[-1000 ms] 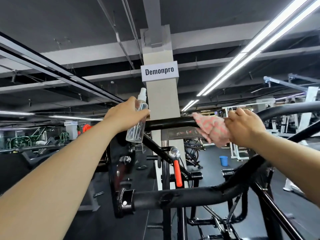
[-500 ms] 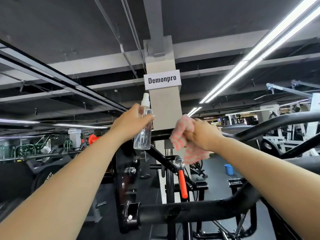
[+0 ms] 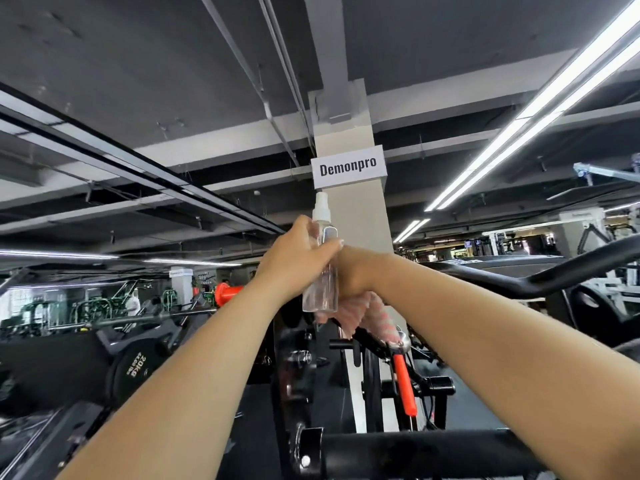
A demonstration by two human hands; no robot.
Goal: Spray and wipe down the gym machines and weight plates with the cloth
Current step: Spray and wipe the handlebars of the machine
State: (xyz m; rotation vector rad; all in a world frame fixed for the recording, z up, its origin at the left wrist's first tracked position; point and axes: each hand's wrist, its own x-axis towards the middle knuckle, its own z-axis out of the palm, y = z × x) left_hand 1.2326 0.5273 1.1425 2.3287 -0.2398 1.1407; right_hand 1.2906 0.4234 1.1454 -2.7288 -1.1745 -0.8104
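- The left hand [image 3: 298,258] was raised in front of the pillar [image 3: 356,220], its fingers curled round a clear spray bottle [image 3: 320,271] held upright with the white nozzle at the top.
- The right hand [image 3: 353,275] was largely hidden behind the bottle and the left hand; only the wrist and the heel of the hand showed. It appeared to grip the pink cloth [image 3: 367,313], though the fingers themselves could not be seen.
- The cloth hung in folds just below the right hand, draped against the black upper bar of the gym machine [image 3: 450,455], directly above a chrome knob [image 3: 401,339] and an orange-red handle [image 3: 403,386].
- The two forearms converged so that the hands met, the bottle standing in front of the right wrist.
- A black weight plate [image 3: 138,368] marked 20KG sat low at the left, mounted on a neighbouring machine.
- A curved black bar [image 3: 540,285] ran off towards the right edge of the view.
- A white sign [image 3: 348,166] reading "Demonpro" was fixed to the pillar above the bottle.
- Strip lights [image 3: 540,109] ran across the ceiling at upper right.
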